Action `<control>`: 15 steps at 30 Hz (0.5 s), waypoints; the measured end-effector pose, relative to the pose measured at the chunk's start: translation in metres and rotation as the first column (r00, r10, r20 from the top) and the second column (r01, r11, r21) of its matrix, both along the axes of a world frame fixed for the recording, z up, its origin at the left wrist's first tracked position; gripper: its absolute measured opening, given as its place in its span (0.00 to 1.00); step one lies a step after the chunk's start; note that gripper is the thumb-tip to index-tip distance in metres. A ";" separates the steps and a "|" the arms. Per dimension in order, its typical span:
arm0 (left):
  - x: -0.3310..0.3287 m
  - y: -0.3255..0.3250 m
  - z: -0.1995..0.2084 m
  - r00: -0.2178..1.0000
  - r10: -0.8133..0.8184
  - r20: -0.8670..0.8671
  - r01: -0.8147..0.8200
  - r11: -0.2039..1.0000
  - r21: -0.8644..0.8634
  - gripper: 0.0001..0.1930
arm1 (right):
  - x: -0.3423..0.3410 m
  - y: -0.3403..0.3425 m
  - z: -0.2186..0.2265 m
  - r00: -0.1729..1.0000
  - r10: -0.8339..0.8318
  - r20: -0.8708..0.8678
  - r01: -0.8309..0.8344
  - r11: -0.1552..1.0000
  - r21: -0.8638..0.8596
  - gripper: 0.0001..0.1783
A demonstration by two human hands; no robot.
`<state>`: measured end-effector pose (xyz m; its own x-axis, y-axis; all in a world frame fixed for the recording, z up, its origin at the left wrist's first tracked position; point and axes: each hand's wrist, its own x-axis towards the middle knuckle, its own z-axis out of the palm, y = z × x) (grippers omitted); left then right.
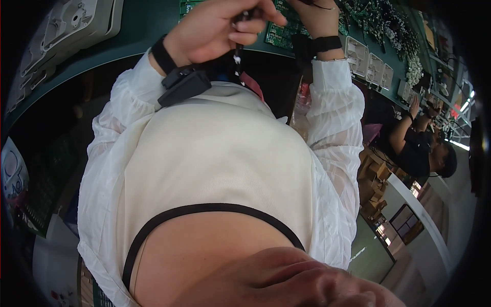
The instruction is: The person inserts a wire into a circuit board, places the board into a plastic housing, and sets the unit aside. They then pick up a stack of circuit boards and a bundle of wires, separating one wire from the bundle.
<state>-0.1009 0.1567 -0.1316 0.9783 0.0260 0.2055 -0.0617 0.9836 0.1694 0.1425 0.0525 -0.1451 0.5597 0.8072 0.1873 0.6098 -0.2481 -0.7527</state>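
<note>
My left hand (220, 30) is at the top middle, its fingers curled around a black cable (238, 51) with white parts. The cable hangs below the fingers toward my lap. To its right, my right hand (321, 23) is partly cut off by the upper edge, its fingers bent. A thin dark wire (325, 7) shows at those fingers; its ends are out of sight. Green circuit boards (279, 36) lie on the table between and behind my hands. Black bands circle both wrists, and a dark box-shaped device (184, 84) sits at my left one.
White plastic housings (76, 20) are stacked at the far left of the green table (138, 30). Smaller white trays (365, 61) and a heap of wired parts (394, 30) lie to the right. Beyond, a co-worker (422, 148) sits near cardboard boxes (373, 179).
</note>
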 end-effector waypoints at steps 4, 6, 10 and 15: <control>0.012 -0.016 -0.019 0.942 0.155 -0.299 -0.006 0.896 0.444 0.17 | -0.007 0.005 0.009 0.940 0.078 0.331 -0.058 0.996 -0.071 0.06; 0.016 -0.024 -0.022 0.926 0.194 -0.323 -0.046 0.909 0.414 0.17 | -0.006 0.005 0.010 0.930 0.111 0.352 -0.080 0.992 -0.102 0.05; 0.023 -0.033 -0.029 0.912 0.211 -0.352 -0.075 0.929 0.362 0.15 | 0.004 0.005 -0.005 0.864 0.163 0.477 -0.086 0.980 -0.179 0.05; 0.028 -0.039 -0.036 0.866 0.277 -0.418 -0.088 0.905 0.417 0.14 | 0.020 0.024 0.016 0.926 0.230 0.300 -0.137 0.944 -0.301 0.06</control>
<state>-0.0729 0.1175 -0.1673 0.9458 0.2276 -0.2318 -0.0565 0.8180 0.5725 0.1627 0.0762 -0.1292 0.3421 0.9349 0.0947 0.8636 -0.2731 -0.4239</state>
